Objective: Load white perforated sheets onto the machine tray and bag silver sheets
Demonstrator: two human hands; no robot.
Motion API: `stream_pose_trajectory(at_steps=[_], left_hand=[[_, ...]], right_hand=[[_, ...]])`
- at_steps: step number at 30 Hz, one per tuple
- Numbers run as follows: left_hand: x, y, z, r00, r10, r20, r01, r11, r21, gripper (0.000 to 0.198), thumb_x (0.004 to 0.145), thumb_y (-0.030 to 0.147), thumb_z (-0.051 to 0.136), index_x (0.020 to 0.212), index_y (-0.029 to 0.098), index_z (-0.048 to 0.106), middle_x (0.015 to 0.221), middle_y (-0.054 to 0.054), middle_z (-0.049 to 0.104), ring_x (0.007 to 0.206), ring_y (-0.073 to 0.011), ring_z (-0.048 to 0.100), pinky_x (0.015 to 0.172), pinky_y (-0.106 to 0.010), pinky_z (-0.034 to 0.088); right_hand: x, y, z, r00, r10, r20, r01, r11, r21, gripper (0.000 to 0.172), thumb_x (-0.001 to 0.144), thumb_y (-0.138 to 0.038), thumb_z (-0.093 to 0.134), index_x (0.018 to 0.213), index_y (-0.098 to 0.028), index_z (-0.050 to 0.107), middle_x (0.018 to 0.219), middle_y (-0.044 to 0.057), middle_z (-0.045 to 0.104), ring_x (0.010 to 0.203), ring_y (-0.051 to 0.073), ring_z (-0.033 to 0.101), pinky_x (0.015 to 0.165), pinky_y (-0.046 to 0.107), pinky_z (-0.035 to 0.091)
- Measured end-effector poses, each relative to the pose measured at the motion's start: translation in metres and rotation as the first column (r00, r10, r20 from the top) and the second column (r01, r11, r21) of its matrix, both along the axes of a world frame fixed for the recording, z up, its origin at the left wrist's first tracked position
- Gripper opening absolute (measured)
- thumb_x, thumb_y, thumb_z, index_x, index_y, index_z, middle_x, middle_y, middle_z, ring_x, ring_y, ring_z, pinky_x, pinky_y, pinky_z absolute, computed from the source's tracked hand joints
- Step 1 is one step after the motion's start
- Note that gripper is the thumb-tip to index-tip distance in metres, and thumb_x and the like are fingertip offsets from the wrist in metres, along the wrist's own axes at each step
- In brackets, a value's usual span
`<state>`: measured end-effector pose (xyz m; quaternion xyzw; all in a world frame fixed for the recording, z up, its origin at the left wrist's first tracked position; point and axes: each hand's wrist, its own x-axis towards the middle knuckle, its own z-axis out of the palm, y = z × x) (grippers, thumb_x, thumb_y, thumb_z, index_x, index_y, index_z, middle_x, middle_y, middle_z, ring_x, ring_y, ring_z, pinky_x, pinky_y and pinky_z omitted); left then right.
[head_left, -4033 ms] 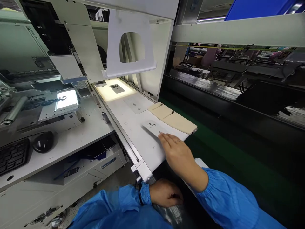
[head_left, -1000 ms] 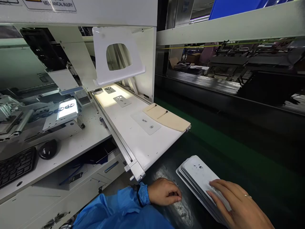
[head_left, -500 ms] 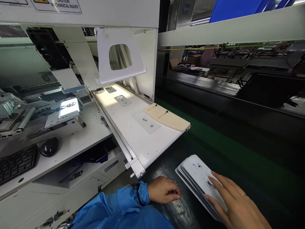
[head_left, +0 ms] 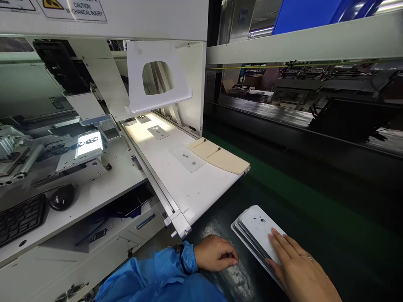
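My right hand (head_left: pixel 299 264) lies on a stack of thin grey-white rounded panels (head_left: pixel 252 222), which look like phone back covers with small holes at one end. Its fingers are stretched flat across the top panel, and the thumb is by the stack's left edge. To the left, my left hand (head_left: pixel 215 253) rests on the dark surface, its fingers loosely curled with nothing visible in them. A clear-looking panel (head_left: pixel 190 161) with small dark marks lies on the white conveyor belt (head_left: pixel 176 184). Farther up the belt is another panel (head_left: pixel 158 132), near the lit area.
A cream guide plate (head_left: pixel 220 157) with two screws borders the belt's right side. The white machine housing (head_left: pixel 110 16) overhangs the belt's far end. At left are a mouse (head_left: pixel 62 197) and a keyboard (head_left: pixel 23 218). A dark green surface (head_left: pixel 302 201) stretches to the right.
My right hand has shifted slightly left on the stack, its fingers now closer together and flatter. The panels on the belt have moved a little farther away. My left hand stays put.
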<state>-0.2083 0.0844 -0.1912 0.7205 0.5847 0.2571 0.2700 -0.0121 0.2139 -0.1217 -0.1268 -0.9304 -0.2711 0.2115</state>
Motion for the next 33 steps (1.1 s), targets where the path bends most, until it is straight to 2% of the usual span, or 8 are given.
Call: stream_pose_trajectory(at_steps=[7, 15, 21, 26, 30, 33], left_hand=[[0.0, 0.001, 0.0, 1.0, -0.007, -0.009, 0.007, 1.0, 0.0, 0.014, 0.087, 0.024, 0.059, 0.095, 0.017, 0.068, 0.085, -0.003, 0.073, 0.078, -0.0113, 0.066, 0.071, -0.018, 0.047], [0.0, 0.0, 0.003, 1.0, -0.013, -0.013, 0.013, 1.0, 0.018, 0.016, 0.087, 0.022, 0.06, 0.096, 0.012, 0.069, 0.085, -0.006, 0.073, 0.078, -0.0118, 0.067, 0.071, -0.018, 0.046], [0.0, 0.0, 0.003, 1.0, -0.004, 0.002, 0.004, 1.0, 0.015, 0.015, 0.086, 0.022, 0.06, 0.095, 0.013, 0.069, 0.086, -0.005, 0.074, 0.078, -0.0116, 0.067, 0.071, -0.017, 0.047], [0.0, -0.001, 0.0, 1.0, -0.004, 0.002, 0.004, 1.0, 0.017, 0.015, 0.087, 0.024, 0.06, 0.095, 0.014, 0.069, 0.086, -0.005, 0.073, 0.079, -0.0116, 0.067, 0.071, -0.018, 0.047], [0.0, 0.0, -0.002, 1.0, 0.003, -0.003, -0.003, 1.0, 0.018, 0.015, 0.086, 0.025, 0.06, 0.094, 0.016, 0.069, 0.083, -0.003, 0.073, 0.076, -0.0114, 0.067, 0.07, -0.018, 0.047], [0.001, 0.001, -0.002, 1.0, 0.002, -0.006, -0.001, 1.0, 0.014, 0.015, 0.087, 0.025, 0.059, 0.094, 0.016, 0.069, 0.082, -0.002, 0.073, 0.076, -0.0113, 0.066, 0.07, -0.018, 0.047]], right_hand=[[0.001, 0.002, 0.001, 1.0, 0.014, -0.004, -0.014, 1.0, -0.022, 0.058, 0.096, -0.027, 0.02, 0.098, -0.008, 0.074, 0.106, 0.012, 0.071, 0.088, 0.024, 0.071, 0.061, 0.034, 0.062], [0.003, 0.002, 0.007, 0.999, 0.04, 0.009, -0.04, 0.998, -0.042, 0.058, 0.097, -0.029, 0.02, 0.097, -0.008, 0.075, 0.104, 0.012, 0.071, 0.087, 0.024, 0.071, 0.06, 0.033, 0.062], [0.004, 0.002, 0.017, 0.997, 0.067, 0.03, -0.065, 0.996, -0.062, 0.055, 0.097, -0.027, 0.022, 0.097, -0.012, 0.075, 0.102, 0.008, 0.072, 0.087, 0.022, 0.071, 0.061, 0.031, 0.062], [0.007, 0.0, 0.029, 0.997, 0.074, -0.009, -0.074, 0.987, -0.14, 0.054, 0.098, -0.025, 0.023, 0.094, -0.014, 0.075, 0.094, 0.005, 0.074, 0.08, 0.019, 0.072, 0.063, 0.03, 0.063], [0.016, 0.0, 0.027, 0.994, -0.053, -0.096, 0.025, 0.963, -0.27, 0.051, 0.099, -0.032, 0.025, 0.098, -0.015, 0.073, 0.093, 0.004, 0.074, 0.078, 0.02, 0.071, 0.062, 0.033, 0.062], [0.025, 0.0, 0.022, 0.971, -0.191, -0.142, 0.118, 0.906, -0.405, 0.05, 0.099, -0.039, 0.026, 0.106, -0.015, 0.07, 0.096, 0.006, 0.073, 0.08, 0.023, 0.07, 0.064, 0.039, 0.06]])
